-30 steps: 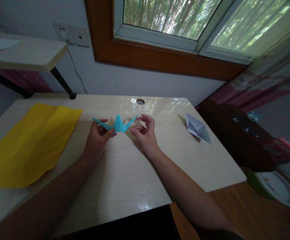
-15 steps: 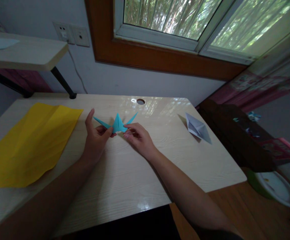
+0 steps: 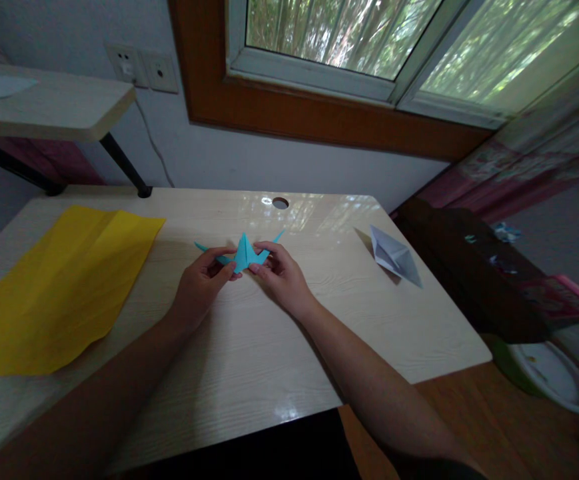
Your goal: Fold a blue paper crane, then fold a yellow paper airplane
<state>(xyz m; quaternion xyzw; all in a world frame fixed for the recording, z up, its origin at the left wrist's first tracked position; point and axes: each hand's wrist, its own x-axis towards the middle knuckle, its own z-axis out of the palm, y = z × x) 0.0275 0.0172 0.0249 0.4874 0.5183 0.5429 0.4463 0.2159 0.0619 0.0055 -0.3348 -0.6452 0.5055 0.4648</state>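
"Blue paper (image 3: 244,255): where, which step?"

"Over the surface (image 3: 269,353), left hand (image 3: 200,283) and right hand (image 3: 285,279) both pinching it. Looks mid-shaping; next move probably calls for light, even pressure."

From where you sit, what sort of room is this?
Probably a room in a home, perhaps a bedroom or study: a light wood-grain desk stands by a window, with a pink patterned curtain at the right.

We angle our forearms (image 3: 364,367) inward, left hand (image 3: 202,280) and right hand (image 3: 285,279) pinching near each other, both seemingly curled.
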